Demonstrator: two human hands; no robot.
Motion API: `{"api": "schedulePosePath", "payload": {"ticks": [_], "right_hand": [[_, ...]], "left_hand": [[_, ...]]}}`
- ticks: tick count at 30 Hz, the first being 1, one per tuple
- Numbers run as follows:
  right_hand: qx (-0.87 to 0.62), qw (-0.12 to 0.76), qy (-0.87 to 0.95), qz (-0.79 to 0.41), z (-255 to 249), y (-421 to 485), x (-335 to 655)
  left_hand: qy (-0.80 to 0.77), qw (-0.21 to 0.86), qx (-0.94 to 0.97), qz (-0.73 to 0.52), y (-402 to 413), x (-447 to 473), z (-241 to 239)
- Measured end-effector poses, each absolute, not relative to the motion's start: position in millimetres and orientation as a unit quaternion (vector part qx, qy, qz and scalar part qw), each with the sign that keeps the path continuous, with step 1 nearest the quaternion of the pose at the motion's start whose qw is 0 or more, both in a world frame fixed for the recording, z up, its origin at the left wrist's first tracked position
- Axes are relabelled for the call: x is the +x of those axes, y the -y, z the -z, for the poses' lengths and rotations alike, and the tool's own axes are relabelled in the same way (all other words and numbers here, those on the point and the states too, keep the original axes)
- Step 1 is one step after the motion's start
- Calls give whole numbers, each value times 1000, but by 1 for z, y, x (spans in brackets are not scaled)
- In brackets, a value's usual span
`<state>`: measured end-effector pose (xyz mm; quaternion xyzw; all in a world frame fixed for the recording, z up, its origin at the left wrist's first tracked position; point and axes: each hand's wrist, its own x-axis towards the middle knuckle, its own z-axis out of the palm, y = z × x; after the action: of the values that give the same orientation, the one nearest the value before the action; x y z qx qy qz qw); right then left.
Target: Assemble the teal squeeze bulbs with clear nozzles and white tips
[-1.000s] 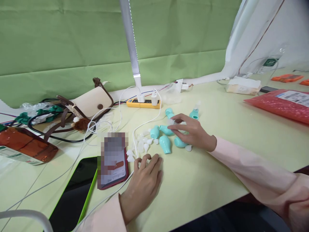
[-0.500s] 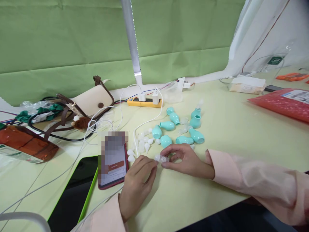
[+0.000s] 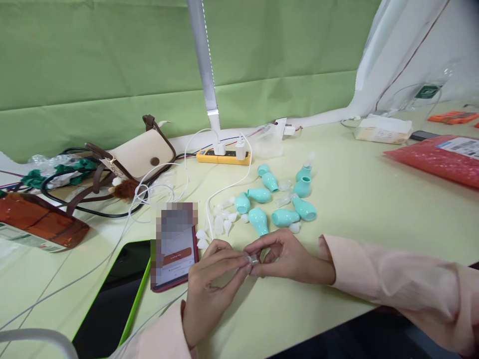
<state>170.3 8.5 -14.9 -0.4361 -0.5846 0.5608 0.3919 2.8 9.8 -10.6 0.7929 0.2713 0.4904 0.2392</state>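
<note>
My left hand (image 3: 211, 289) and my right hand (image 3: 284, 257) meet above the pale green table (image 3: 374, 209), fingertips pinched together on a small clear plastic piece (image 3: 253, 259). Just beyond them lie several teal bulb-shaped parts (image 3: 284, 199) and a scatter of small white cone tips (image 3: 220, 222). A phone in a red case (image 3: 175, 254) lies left of my left hand, screen lit.
A dark tablet with a green edge (image 3: 112, 299) sits at the near left. White cables run to a yellow power strip (image 3: 223, 157). A cream handbag (image 3: 138, 157), a lamp pole (image 3: 204, 60), a red padded packet (image 3: 437, 159) and a tissue pack (image 3: 381, 130) stand further back.
My right hand left the teal parts and came back toward me with a clear piece. My left hand rose off the table and both now pinch that piece together.
</note>
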Motion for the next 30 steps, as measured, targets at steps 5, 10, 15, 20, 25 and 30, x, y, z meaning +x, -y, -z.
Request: {"api": "schedulePosePath", "payload": {"ticks": [5, 10, 15, 20, 25, 30], "right_hand": [[-392, 392, 528, -643, 19, -13, 174], [-381, 382, 525, -659, 21, -16, 176], [-381, 370, 512, -675, 22, -15, 176], [-358, 377, 490, -700, 19, -15, 174], [-369, 380, 476, -702, 15, -15, 174], [-380, 385, 466, -700, 15, -14, 175]], "left_hand": [[-285, 240, 792, -483, -11, 2, 9], [-283, 232, 799, -477, -9, 0, 8], [-260, 246, 803, -477, -9, -2, 11], [-278, 206, 819, -457, -8, -3, 10], [-266, 156, 829, -466, -8, -3, 7], [-236, 196, 826, -474, -5, -2, 8]]}}
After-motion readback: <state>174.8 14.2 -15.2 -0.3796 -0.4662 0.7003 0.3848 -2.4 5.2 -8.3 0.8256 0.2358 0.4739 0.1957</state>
